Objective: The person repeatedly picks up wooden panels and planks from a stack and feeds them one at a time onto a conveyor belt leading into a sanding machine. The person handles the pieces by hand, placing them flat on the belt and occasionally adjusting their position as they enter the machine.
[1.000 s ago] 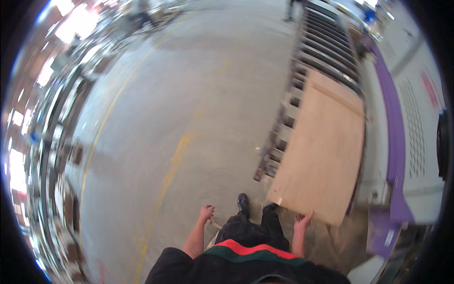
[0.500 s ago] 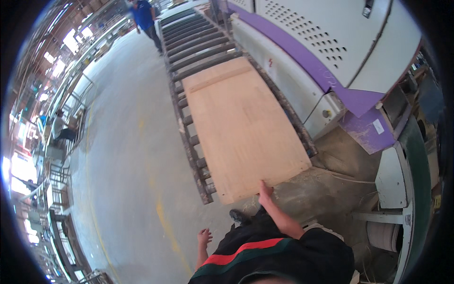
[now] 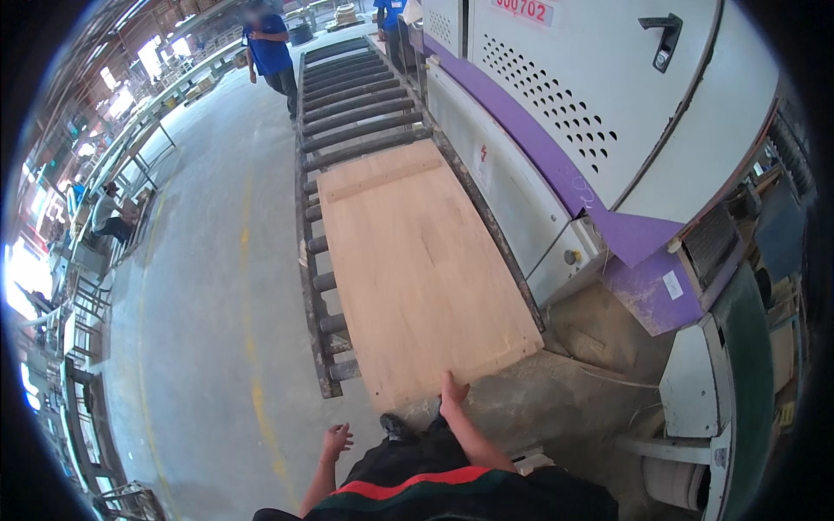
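A large light-brown wooden panel [image 3: 421, 269] lies flat on a conveyor of dark rollers, its near end reaching past the frame toward me. A narrow wooden strip [image 3: 382, 181] runs across its far end. My right hand [image 3: 453, 395] is closed on the panel's near edge, thumb on top; the fingers below are mostly hidden. My left hand [image 3: 337, 440] hangs in the air left of the panel's near corner, fingers apart and slightly bent, holding nothing.
The roller conveyor [image 3: 354, 111] stretches away ahead. A white and purple machine [image 3: 556, 113] stands along its right side. A person in blue [image 3: 269, 52] is at the far left of the conveyor, another [image 3: 393, 22] beyond it. Scraps [image 3: 591, 343] lie on the floor at right.
My view has shifted, showing more of the far end and a second person in blue. My right hand stays on the panel's near edge; my left hand remains free.
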`<state>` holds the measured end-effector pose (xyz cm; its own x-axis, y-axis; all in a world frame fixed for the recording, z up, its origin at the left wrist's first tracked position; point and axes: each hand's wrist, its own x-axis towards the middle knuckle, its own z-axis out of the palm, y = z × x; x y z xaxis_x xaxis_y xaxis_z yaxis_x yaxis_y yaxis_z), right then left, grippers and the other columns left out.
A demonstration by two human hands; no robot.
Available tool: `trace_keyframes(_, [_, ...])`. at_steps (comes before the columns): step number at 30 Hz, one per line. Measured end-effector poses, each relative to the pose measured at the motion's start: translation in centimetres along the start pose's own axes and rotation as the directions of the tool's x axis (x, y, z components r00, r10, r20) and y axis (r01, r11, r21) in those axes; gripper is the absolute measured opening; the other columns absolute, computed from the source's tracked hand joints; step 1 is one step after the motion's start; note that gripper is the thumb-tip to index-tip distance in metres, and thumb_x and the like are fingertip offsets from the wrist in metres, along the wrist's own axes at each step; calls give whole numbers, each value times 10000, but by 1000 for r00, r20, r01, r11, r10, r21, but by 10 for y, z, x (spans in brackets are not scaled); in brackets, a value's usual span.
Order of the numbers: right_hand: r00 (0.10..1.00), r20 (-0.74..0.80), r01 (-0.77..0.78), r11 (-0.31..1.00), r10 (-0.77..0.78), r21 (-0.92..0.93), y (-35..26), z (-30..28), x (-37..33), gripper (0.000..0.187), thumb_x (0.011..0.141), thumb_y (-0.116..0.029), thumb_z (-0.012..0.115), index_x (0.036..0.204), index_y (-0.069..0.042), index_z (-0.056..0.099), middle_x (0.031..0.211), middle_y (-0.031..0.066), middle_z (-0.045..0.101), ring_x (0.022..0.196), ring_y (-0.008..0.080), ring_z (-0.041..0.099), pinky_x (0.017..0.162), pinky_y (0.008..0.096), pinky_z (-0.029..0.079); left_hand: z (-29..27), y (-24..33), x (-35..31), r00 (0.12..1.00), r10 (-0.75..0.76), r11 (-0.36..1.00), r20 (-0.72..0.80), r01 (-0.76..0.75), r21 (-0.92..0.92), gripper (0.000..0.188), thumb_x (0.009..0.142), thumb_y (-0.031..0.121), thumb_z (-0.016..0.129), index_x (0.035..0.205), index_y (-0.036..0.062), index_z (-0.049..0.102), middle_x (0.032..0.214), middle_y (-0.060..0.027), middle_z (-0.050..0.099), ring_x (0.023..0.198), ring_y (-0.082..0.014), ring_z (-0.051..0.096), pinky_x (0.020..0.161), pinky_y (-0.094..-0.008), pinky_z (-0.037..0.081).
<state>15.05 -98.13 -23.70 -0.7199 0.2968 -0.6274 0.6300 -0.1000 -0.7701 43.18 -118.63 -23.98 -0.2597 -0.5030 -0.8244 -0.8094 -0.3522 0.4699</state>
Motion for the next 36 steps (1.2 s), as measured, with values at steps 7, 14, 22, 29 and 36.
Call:
trace_keyframes(7, [979, 149, -152, 987, 142, 55, -5, -97, 19, 569, 804, -429, 674, 1071, 19, 448, 927, 107, 581, 728, 192, 596, 530, 319, 500, 97, 53, 6, 963, -15, 853, 270, 153, -498, 787, 864, 649, 428, 1370, 49, 372, 1253, -216, 512, 1054, -339, 565, 801, -500, 502])
trace_keyframes(14, [656, -626, 255, 904, -422, -343, -46, -176, 198, 694, 784, -642, 586, 1021, 9, 550, 903, 115, 578, 740, 195, 582, 620, 348, 480, 119, 68, 3, 986, 51, 913, 161, 19, -407, 764, 797, 589, 600, 1203, -50, 502, 1067, -174, 609, 885, -294, 636, 662, -429, 542])
trace_keyframes(22, [915, 388, 290, 853, -113, -434, -118, -157, 236, 750, 889, -579, 472, 1232, 87, 520, 1184, 179, 590, 1085, 282, 552, 919, 388, 430, 96, 97, -30, 993, 38, 996, -112, -47, -79, 744, 659, 692, 674, 755, -46, 665, 689, -126, 652, 570, -219, 645, 513, -337, 526])
trace_keyframes(29, [965, 256, 152, 691, 49, -706, -61, -160, 130, 811, 875, -633, 432, 1254, 81, 500, 1263, 242, 526, 1126, 360, 526, 941, 433, 425, 36, 26, -28, 957, -80, 988, -280, 40, -147, 890, 665, 802, 550, 762, -76, 661, 684, -159, 653, 580, -265, 650, 538, -375, 518])
trace_keyframes(36, [889, 457, 227, 871, -3, -436, -40, -198, 100, 856, 840, -666, 450, 1395, -26, 330, 1406, 190, 373, 1218, 329, 452, 957, 460, 428, 47, -15, -12, 933, -129, 990, -337, 102, -97, 909, 683, 839, 460, 799, -36, 676, 757, -159, 661, 610, -264, 654, 548, -371, 507])
